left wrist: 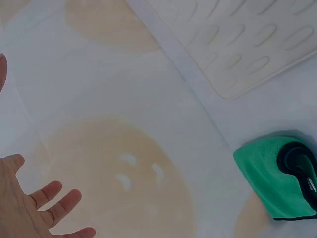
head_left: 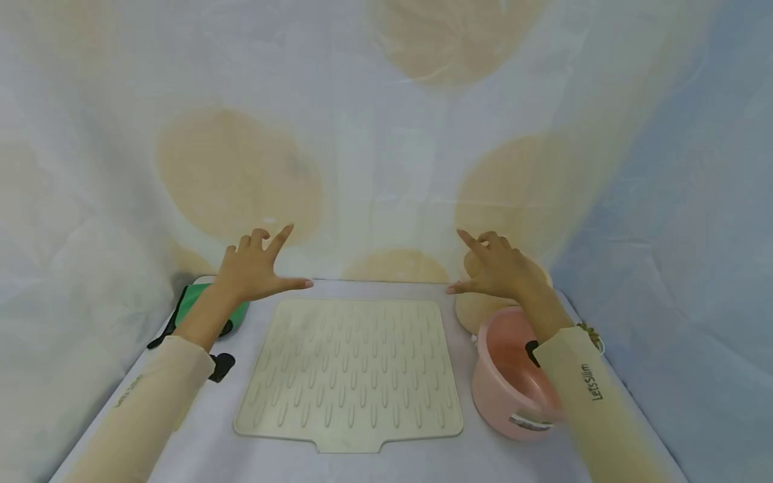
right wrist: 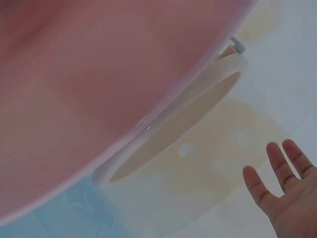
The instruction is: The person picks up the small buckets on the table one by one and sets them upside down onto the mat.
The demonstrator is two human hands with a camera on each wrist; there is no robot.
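Observation:
My left hand (head_left: 250,268) is raised beyond the far left corner of a cream ridged mat (head_left: 350,376), thumb and forefinger spread apart. Mirroring it, my right hand (head_left: 498,268) is held up above the far side of a pink bucket (head_left: 501,396), its thumb and forefinger also apart. Neither hand holds anything. In the left wrist view the fingers of the left hand (left wrist: 15,198) are spread. The right wrist view has the right hand (right wrist: 294,203) with loose, separated fingers, and the pink bucket (right wrist: 99,74) looms large beside it.
A green cloth (left wrist: 267,173) with a black handled item (left wrist: 294,158) lies at the left. Near the left sleeve is a small black object (head_left: 223,367). A tan rounded thing (head_left: 474,312) stands behind the bucket. Patterned sheeting (head_left: 386,168) walls the back and sides.

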